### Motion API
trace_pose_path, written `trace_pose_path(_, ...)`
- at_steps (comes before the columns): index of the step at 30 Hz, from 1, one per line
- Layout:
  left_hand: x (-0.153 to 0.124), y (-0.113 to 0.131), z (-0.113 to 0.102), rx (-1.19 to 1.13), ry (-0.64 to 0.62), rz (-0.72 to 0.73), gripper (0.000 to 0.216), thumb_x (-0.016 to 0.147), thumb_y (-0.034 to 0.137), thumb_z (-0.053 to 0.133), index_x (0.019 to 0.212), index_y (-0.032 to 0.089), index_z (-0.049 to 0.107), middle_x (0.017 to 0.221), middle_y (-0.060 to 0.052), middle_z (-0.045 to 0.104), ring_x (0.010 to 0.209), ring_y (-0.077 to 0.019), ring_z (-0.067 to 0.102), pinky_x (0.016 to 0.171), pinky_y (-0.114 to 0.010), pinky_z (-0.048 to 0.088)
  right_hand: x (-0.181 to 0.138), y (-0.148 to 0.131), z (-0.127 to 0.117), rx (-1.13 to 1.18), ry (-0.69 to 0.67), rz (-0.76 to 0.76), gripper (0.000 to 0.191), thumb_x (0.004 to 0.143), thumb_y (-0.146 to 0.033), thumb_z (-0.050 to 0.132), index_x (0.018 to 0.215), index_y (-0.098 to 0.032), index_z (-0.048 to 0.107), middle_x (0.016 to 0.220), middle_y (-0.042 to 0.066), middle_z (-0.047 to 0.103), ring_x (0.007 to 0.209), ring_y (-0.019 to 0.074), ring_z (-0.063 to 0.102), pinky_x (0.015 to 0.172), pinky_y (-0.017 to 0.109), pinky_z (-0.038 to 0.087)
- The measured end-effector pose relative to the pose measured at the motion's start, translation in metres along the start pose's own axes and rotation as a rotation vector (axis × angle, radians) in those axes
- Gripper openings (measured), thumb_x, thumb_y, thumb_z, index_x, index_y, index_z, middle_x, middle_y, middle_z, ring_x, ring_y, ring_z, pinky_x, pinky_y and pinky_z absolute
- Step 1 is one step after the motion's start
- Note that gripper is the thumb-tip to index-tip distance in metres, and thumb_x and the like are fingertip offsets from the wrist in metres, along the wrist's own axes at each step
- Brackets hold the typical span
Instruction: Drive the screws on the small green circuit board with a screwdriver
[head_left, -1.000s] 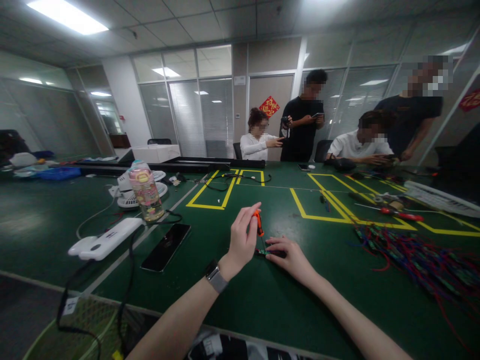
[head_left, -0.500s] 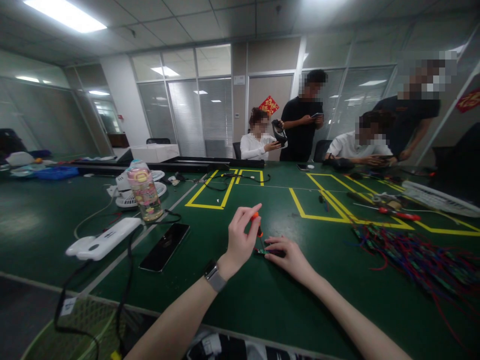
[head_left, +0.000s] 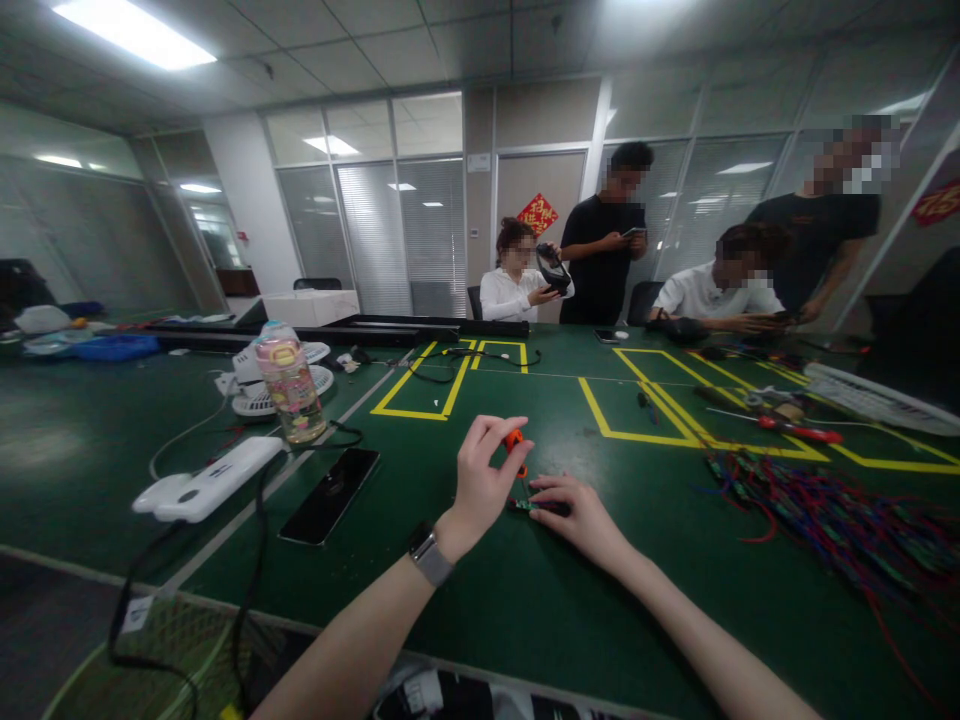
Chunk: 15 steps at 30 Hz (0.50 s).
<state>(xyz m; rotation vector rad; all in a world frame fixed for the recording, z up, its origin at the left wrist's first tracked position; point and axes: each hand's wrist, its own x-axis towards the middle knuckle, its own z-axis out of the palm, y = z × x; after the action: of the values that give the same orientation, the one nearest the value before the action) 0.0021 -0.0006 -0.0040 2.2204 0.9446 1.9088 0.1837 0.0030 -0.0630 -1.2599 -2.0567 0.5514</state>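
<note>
My left hand, wearing a watch on its wrist, has its fingers and thumb around the orange handle of a screwdriver. The shaft points down at a small green circuit board on the table. Whether the tip touches the board is too small to tell. From the right, my right hand pinches the board and a dark part attached to it. A black phone lies left of my left hand.
On the right lies a heap of boards with red and blue wires, near a red-handled tool. At left stand a bottle and a white device. Yellow tape marks the green table. Several people are across it.
My left thumb and fingers have shifted around the screwdriver handle, the thumb now farther out, and more orange shows. My right hand stays on the board.
</note>
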Motion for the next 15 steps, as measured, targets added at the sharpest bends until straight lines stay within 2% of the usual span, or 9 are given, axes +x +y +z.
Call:
trace_pose_path(5, -0.0007, 0.0024, -0.0004, -0.053, -0.078, -0.018, 0.036, 0.101, 0.019, 0.037, 0.134, 0.022, 0.052, 0.111, -0.008, 0.061, 0.099, -0.0168, 0.06, 0.086, -0.03, 0.049, 0.0004, 0.0019, 0.0011, -0.003, 0.003, -0.013, 0.015, 0.077, -0.03, 0.073, 0.088, -0.023, 0.078, 0.114, 0.01, 0.073, 0.114, 0.0283, 0.063, 0.114, 0.058, 0.026)
trace_pose_path(7, -0.0004, 0.0023, 0.0, -0.041, -0.074, -0.024, 0.034, 0.1, 0.02, 0.041, 0.131, 0.022, 0.054, 0.107, -0.007, 0.061, 0.096, -0.0166, 0.06, 0.084, -0.029, 0.049, 0.0004, 0.0022, 0.001, 0.0, 0.007, -0.013, 0.015, 0.077, -0.03, 0.073, 0.088, -0.023, 0.078, 0.115, 0.01, 0.073, 0.114, 0.0283, 0.063, 0.114, 0.058, 0.025)
trace_pose_path(11, 0.0, 0.0007, 0.0, 0.027, -0.007, -0.03, 0.022, 0.094, 0.026, 0.056, 0.115, 0.021, 0.063, 0.092, -0.003, 0.056, 0.085, -0.0158, 0.058, 0.077, -0.027, 0.049, 0.0001, 0.002, 0.0007, 0.006, 0.002, -0.012, 0.015, 0.077, -0.031, 0.072, 0.088, -0.024, 0.078, 0.115, 0.01, 0.073, 0.114, 0.0282, 0.063, 0.114, 0.058, 0.025)
trace_pose_path(15, -0.0012, 0.0018, -0.0004, -0.003, -0.048, -0.038, 0.031, 0.099, 0.022, 0.042, 0.127, 0.021, 0.056, 0.103, -0.006, 0.058, 0.092, -0.0163, 0.059, 0.081, -0.029, 0.05, 0.0, 0.0006, 0.0007, 0.007, 0.006, -0.003, 0.015, 0.077, -0.031, 0.072, 0.089, -0.023, 0.078, 0.115, 0.01, 0.073, 0.114, 0.0281, 0.063, 0.114, 0.057, 0.025)
